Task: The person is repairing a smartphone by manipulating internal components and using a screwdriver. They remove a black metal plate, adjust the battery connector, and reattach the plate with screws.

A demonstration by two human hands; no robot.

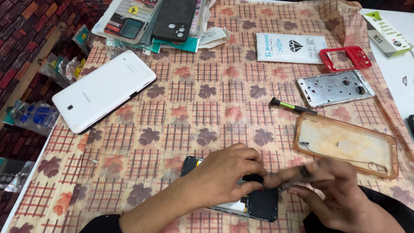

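An opened black phone (263,206) lies face down near the front edge of the table, its insides showing. My left hand (224,172) rests on it and pinches a small black part at its middle. My right hand (336,190) comes in from the right, blurred, gripping a thin tool (297,174) whose tip points at that same spot.
A white tablet (103,88) lies at the left. A clear orange-edged phone case (345,144), a silver phone frame (334,87), a red frame (345,58) and a green-handled screwdriver (291,106) lie at the right. Packaged phone cases (151,19) and a white packet (291,47) sit at the back.
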